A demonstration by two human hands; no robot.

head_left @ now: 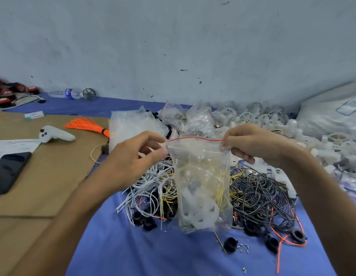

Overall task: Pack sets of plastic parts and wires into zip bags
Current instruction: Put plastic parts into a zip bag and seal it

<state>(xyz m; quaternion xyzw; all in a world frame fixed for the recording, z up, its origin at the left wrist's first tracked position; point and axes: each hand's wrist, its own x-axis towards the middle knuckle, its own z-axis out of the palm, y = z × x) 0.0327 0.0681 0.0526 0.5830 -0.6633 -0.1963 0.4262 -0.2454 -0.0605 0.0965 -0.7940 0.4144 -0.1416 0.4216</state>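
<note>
One zip bag (203, 176) filled and held up by its seal; much stock was left to pack.
In the head view, the left hand (133, 156) and the right hand (251, 144) each pinched one top corner of the bag above the wire pile (257, 192) on the blue cloth (153, 251). Inside were white plastic parts (199, 208) and yellow wires (219, 188); the seal was perhaps not fully pressed. Loose white wheels (249, 116) and empty bags (131, 124) lay behind.

We hold a clear zip bag (201, 176), red strip along its mouth, upright over the middle of the blue surface (133, 251), our left hand (133, 156) and right hand (255, 144) pinching its top corners. Inside it are white plastic parts (199, 212) and yellow wires (217, 188). Loose white wires (149, 182) and black wires (259, 192) heap behind it, and white plastic wheels (247, 116) pile along the far edge.
</note>
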